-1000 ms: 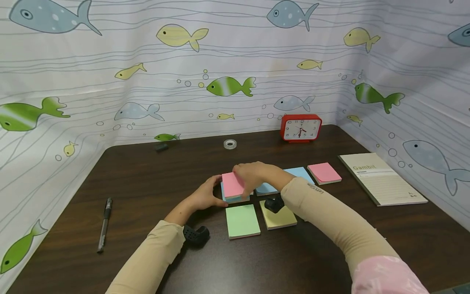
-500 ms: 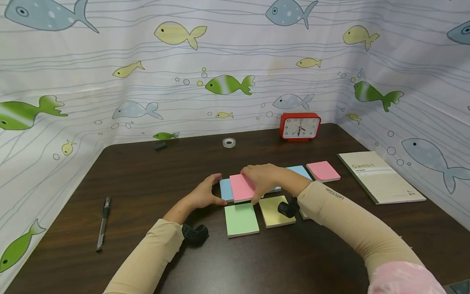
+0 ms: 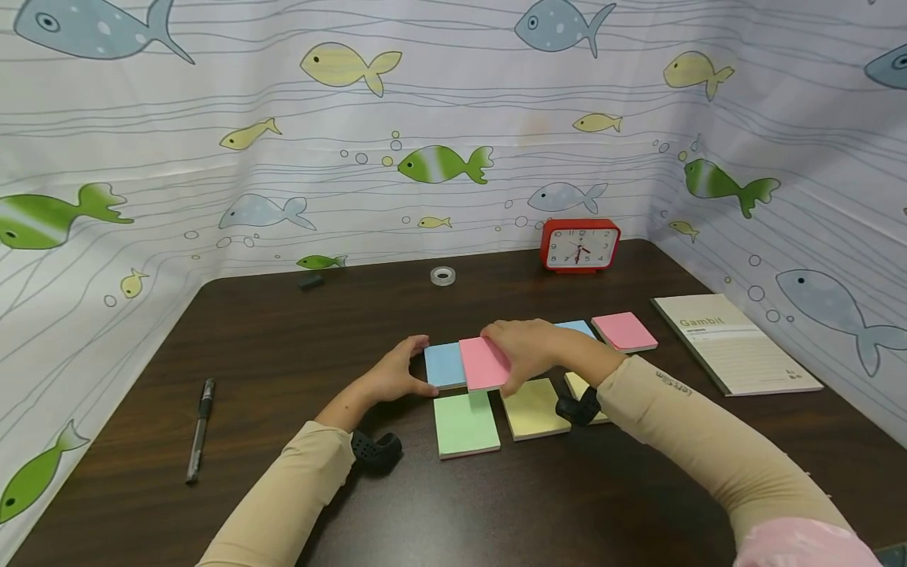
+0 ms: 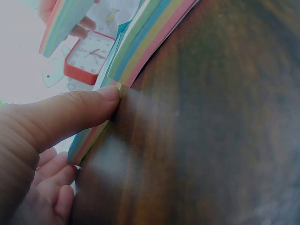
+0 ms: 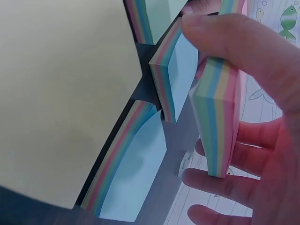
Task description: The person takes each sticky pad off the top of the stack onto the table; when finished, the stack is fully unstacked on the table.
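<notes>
My left hand (image 3: 393, 376) holds a blue-topped sticky note pad (image 3: 442, 365) on the table, thumb at its near edge and fingers at its far left side. In the left wrist view the thumb touches that pad's striped edge. My right hand (image 3: 527, 350) grips a pink-topped sticky note pad (image 3: 483, 362) raised just above the table, partly in front of the blue one. Its layered sides (image 5: 215, 117) stand between thumb and fingers in the right wrist view. Nearer me lie a green pad (image 3: 466, 425) and a yellow pad (image 3: 534, 411).
Another blue pad (image 3: 578, 327) and yellow pad (image 3: 577, 383) are partly hidden by the right arm. Farther right lie a pink pad (image 3: 625, 331) and a notebook (image 3: 737, 344). A red clock (image 3: 581, 245), tape roll (image 3: 442, 276), small dark block (image 3: 311, 282) and pen (image 3: 201, 431) surround them.
The right hand has moved right with the pink pad, sliding it off the top of the blue pad and uncovering the blue surface. The left hand stays in place.
</notes>
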A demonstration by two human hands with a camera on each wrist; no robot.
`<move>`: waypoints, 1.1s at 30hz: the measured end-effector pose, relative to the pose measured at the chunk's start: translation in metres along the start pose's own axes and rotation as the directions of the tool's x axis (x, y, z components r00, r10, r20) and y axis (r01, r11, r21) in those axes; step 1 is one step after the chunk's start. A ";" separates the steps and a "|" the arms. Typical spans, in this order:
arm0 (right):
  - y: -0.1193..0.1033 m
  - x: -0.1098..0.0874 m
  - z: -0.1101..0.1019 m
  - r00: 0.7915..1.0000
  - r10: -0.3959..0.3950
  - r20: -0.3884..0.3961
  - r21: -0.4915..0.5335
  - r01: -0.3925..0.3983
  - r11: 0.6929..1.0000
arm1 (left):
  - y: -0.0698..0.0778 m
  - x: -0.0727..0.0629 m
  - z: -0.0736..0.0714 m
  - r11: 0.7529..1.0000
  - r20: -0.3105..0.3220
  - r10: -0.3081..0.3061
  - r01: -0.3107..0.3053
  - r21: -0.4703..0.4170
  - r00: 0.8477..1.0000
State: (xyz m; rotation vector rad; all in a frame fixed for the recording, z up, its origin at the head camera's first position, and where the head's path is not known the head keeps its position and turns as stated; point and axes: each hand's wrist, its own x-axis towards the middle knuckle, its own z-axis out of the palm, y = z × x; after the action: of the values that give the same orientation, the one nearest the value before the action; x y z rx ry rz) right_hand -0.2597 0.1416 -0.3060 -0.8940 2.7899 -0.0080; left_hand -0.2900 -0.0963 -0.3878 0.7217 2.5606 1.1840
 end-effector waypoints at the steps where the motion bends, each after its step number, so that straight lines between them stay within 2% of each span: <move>1: 0.001 -0.001 0.001 1.000 0.002 0.002 -0.001 -0.002 1.000 | 0.000 0.000 0.000 1.000 0.000 0.003 -0.003 0.003 1.000; 21: 0.027 -0.039 0.013 1.000 0.020 -0.019 0.046 -0.019 0.999 | 0.004 -0.001 0.000 1.000 0.003 -0.001 0.001 0.009 1.000; 27: 0.036 -0.051 0.017 0.998 0.056 -0.007 0.104 -0.055 0.993 | 0.004 -0.001 0.001 1.000 0.004 -0.003 0.003 0.003 1.000; 33: 0.045 -0.063 0.022 0.995 0.098 -0.020 0.121 -0.095 0.988 | 0.004 -0.002 0.000 1.000 0.005 0.005 -0.005 -0.006 1.000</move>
State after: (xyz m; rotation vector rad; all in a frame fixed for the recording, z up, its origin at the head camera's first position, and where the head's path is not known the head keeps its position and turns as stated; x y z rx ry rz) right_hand -0.2307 0.2164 -0.3184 -0.7351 2.8191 -0.1716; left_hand -0.2869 -0.0945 -0.3848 0.7290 2.5518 1.1890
